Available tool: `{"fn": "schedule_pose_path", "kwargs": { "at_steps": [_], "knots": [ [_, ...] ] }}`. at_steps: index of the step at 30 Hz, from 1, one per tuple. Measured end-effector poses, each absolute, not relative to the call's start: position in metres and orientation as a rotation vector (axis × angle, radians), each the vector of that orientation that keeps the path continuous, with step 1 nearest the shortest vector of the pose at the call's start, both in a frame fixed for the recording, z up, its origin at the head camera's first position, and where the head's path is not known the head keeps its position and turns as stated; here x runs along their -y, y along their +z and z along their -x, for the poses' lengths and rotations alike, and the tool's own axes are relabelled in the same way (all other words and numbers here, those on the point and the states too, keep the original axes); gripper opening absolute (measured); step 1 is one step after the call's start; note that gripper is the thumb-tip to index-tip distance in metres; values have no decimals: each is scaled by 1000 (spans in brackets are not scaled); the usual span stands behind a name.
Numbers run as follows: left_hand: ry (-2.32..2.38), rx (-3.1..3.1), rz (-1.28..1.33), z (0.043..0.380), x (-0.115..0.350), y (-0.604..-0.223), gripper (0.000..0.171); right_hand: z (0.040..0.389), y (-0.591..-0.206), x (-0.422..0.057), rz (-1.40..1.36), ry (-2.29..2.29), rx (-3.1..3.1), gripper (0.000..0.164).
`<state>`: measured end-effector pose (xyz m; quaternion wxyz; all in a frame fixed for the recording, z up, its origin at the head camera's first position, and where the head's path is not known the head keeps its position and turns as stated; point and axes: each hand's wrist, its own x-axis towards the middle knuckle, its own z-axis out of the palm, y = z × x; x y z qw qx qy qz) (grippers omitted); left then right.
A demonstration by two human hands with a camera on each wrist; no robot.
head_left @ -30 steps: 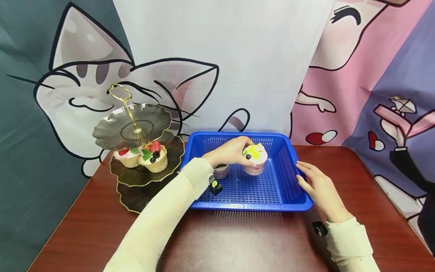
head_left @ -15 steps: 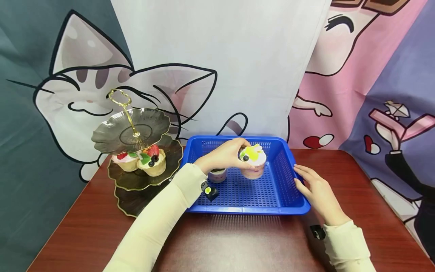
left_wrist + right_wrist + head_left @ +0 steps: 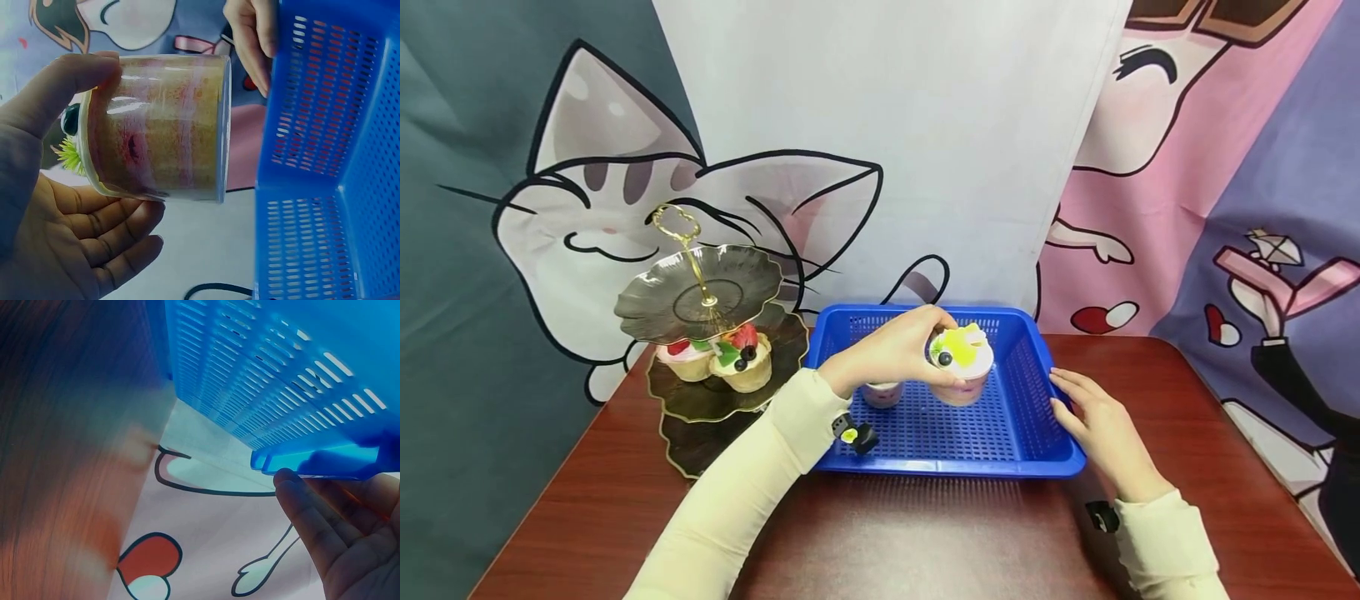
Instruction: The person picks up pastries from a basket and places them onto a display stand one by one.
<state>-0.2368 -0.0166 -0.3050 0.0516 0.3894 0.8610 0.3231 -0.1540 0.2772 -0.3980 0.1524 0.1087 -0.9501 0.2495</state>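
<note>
My left hand (image 3: 901,348) grips a clear cup of layered cake (image 3: 958,371) over the blue basket (image 3: 955,467). Yellow fruit, a dark berry and some green top the cake. In the left wrist view the cup (image 3: 162,131) lies sideways across the picture, thumb on one side and fingers on the other, apart from the basket wall (image 3: 312,112). A second cup (image 3: 882,395) stands in the basket, partly hidden by my left forearm. With fingers nearly straight, my right hand (image 3: 1101,429) touches the basket's right rim; its fingertips meet that rim in the right wrist view.
A tiered stand (image 3: 700,292) of dark, gold-edged plates rises left of the basket. Two fruit-topped cakes, a front one (image 3: 743,367) and a rear one (image 3: 687,360), sit on its middle plate. Behind the wooden table (image 3: 955,542) hangs a printed cloth (image 3: 970,150).
The head view has tilted up slightly, so everything sits lower. My left wrist has shifted a little left and toward me, still holding the cup. The right hand stays at the rim.
</note>
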Motion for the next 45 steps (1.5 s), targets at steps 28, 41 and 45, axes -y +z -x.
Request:
{"fn": "schedule_pose_path", "kwargs": {
  "at_steps": [28,41,45],
  "knots": [
    [930,-2926,-1027,172,61,-229,65,154,-400,-278,-338,717,2716,43],
    [900,-3101,-742,171,125,-197,70,153,-398,-278,-334,729,2719,43],
    [864,-3151,-650,170,147,-188,69,153,-397,-279,-332,732,2722,43]
  ]
}}
